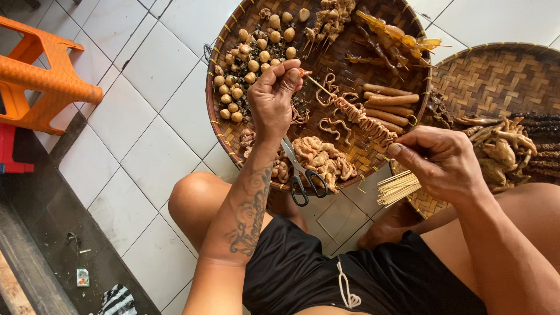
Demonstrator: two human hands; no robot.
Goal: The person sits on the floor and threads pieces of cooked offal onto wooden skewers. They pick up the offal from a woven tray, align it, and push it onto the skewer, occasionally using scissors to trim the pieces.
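Pinching a thin skewer (350, 111) of ruffled meat, left hand (274, 96); right hand (443, 163) grips bare bamboo sticks (398, 188).

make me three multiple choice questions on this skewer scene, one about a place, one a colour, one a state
1. Where do the scissors lie?
A. on the near edge of the round woven tray
B. on the orange stool
C. on the floor tiles

2. What colour is the plastic stool at the upper left?
A. blue
B. orange
C. green

3. What is the right hand holding?
A. nothing, it is open flat
B. a single sausage
C. a bundle of bare bamboo sticks

Answers:
1. A, the scissors rest on the tray's near rim, beside the pale pieces.
2. B, the stool is plainly orange.
3. C, the sticks jut out of the closed hand, while the left hand pinches the end of a loaded skewer.
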